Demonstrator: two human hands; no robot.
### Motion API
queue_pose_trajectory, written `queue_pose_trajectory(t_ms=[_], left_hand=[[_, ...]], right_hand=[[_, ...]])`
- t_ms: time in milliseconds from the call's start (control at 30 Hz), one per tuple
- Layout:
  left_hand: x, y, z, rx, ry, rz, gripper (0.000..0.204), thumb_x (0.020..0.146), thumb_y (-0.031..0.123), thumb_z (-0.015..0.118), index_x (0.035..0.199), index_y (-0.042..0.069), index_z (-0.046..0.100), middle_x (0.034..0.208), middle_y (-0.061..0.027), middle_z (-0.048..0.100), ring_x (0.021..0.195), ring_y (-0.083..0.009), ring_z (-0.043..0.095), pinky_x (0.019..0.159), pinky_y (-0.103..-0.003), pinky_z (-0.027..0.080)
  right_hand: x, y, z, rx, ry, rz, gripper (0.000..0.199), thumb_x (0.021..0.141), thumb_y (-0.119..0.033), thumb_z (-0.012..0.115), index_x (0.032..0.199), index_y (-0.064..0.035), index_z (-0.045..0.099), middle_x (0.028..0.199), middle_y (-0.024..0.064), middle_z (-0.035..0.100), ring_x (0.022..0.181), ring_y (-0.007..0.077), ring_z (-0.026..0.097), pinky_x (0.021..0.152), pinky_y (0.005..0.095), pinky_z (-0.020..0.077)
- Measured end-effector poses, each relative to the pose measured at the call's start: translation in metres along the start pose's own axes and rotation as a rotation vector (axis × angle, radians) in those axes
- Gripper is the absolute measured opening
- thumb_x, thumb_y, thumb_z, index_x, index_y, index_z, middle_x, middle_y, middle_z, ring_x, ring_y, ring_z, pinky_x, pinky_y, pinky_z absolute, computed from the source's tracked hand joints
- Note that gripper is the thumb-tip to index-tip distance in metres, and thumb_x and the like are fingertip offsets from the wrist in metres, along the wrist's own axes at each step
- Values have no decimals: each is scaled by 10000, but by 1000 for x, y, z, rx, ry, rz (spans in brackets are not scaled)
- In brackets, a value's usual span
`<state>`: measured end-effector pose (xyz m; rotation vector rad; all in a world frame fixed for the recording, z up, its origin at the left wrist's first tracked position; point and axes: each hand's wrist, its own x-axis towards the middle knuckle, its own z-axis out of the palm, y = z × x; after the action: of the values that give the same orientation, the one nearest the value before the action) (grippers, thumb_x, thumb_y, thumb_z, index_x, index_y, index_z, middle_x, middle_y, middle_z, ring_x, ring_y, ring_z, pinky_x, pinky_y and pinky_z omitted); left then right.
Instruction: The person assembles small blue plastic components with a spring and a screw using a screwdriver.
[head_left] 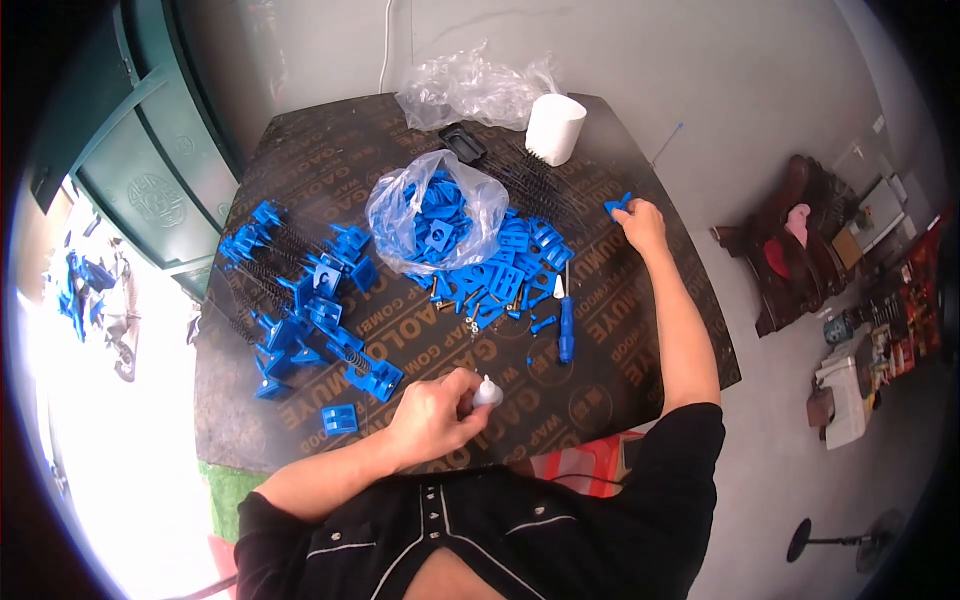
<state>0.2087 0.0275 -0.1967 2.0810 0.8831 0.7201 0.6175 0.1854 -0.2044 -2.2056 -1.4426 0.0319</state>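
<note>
Holding | bottle (488, 394): whitish, narrow-tipped | piece (615, 207): small, bright blue

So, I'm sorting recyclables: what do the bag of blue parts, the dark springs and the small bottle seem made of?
Bag: glossy, crinkled, see-through film, likely plastic. Springs: dark, thin coiled wire, probably metal; finish unclear. Small bottle: whitish, smooth, with a pointed nozzle; probably plastic.

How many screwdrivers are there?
1: the blue screwdriver lies on the table, just right of the pile of blue parts. Others might be hidden under the pile.
</note>
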Motion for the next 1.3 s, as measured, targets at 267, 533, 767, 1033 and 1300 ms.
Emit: queue_pose_trajectory(t_ms=[267,533,767,1033,1300], left_hand=[[1,0,-2,9,61,-70,254,752,145,718,920,18,577,637,-101,609,556,-251,633,517,-346,500],[0,3,-4,20,105,-28,222,767,101,724,819,-5,536,609,-73,588,531,-123,593,492,-268,470],[3,6,-7,-19,44,-10,240,783,151,708,896,-11,572,640,-119,617,567,-233,641,514,-328,490],[-4,19,-18,-74,57,69,235,821,121,692,937,-33,557,674,-140,632,605,-230,657,535,-324,502],[-31,25,-33,-169,50,-27,289,850,37,666,1092,-21,519,781,-35,610,653,-43,546,577,-204,465]], right_hand=[[-110,-55,-68,-116,-86,-249,288,810,-218,664,964,25,654,989,232,631,943,370,611,823,446,487],[-223,-121,-74,391,-755,-579,427,796,-151,677,1172,2,547,1042,186,640,963,329,624,814,388,501],[-255,-131,-51,490,-550,-665,372,797,-123,673,1122,7,550,1008,203,627,936,367,604,779,411,493],[-271,-140,-47,764,-495,-528,261,793,-49,692,1012,13,566,863,160,648,745,268,647,660,338,501],[-272,-130,-37,864,-405,-340,219,789,-62,719,958,8,599,800,68,653,708,90,603,636,260,487]])
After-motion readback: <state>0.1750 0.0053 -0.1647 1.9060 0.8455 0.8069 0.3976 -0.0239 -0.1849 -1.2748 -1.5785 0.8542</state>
